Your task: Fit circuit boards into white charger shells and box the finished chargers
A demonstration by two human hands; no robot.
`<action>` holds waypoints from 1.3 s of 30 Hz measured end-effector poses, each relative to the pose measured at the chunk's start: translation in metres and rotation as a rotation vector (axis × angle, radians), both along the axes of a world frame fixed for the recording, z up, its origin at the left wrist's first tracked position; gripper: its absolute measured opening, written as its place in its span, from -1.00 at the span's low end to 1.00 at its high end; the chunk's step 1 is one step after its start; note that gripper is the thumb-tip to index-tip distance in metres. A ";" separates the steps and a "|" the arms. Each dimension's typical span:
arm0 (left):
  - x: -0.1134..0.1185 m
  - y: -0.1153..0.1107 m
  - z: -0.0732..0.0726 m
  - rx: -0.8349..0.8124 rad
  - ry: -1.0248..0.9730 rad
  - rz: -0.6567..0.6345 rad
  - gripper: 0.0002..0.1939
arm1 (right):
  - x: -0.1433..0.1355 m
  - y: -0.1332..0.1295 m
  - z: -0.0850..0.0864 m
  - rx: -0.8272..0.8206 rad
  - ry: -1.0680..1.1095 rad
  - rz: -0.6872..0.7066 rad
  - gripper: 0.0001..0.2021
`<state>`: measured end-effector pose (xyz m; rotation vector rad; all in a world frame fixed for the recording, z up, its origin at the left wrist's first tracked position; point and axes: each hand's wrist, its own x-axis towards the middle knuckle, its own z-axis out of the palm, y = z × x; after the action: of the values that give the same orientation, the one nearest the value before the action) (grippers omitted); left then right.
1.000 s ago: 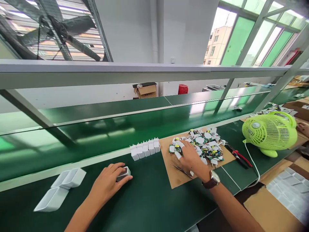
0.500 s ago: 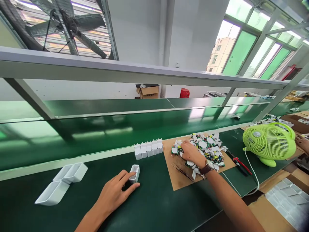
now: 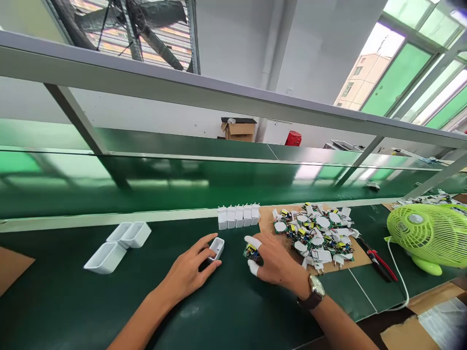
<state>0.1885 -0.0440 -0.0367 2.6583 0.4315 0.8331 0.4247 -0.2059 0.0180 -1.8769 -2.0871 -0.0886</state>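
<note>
Green worktop (image 3: 204,321), head view: near six o'clock, the left hand (image 3: 189,265) pinches a small white rectangular plastic case (image 3: 216,249); at five, the right hand's white-covered fingertips (image 3: 253,267) grip a green-and-yellow circuit board (image 3: 251,252); similar boards (image 3: 322,222) cover brown cardboard (image 3: 266,218) at four.

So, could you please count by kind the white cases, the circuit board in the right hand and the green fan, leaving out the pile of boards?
Loose white cases at the left: 3
Lined-up white cases: 5
White case in the left hand: 1
Circuit board in the right hand: 1
Green fan: 1
Total: 11
</note>
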 end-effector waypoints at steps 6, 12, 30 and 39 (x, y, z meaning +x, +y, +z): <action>-0.003 0.001 0.001 -0.109 0.049 -0.010 -0.77 | -0.012 0.023 -0.027 -0.099 0.026 0.063 -0.34; -0.004 0.001 0.001 -0.161 0.071 -0.004 -0.79 | 0.022 0.019 -0.019 -0.360 0.141 0.164 -0.38; -0.003 0.003 0.000 -0.342 0.001 -0.027 -0.80 | 0.022 0.028 -0.021 -0.241 0.221 0.220 -0.40; -0.003 0.006 0.003 -0.422 0.035 -0.023 -0.20 | 0.014 0.025 -0.018 -0.204 0.302 0.280 -0.51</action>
<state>0.1853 -0.0383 -0.0338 2.2841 0.5202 0.6095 0.4389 -0.1808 0.0001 -1.5619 -2.1800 0.4606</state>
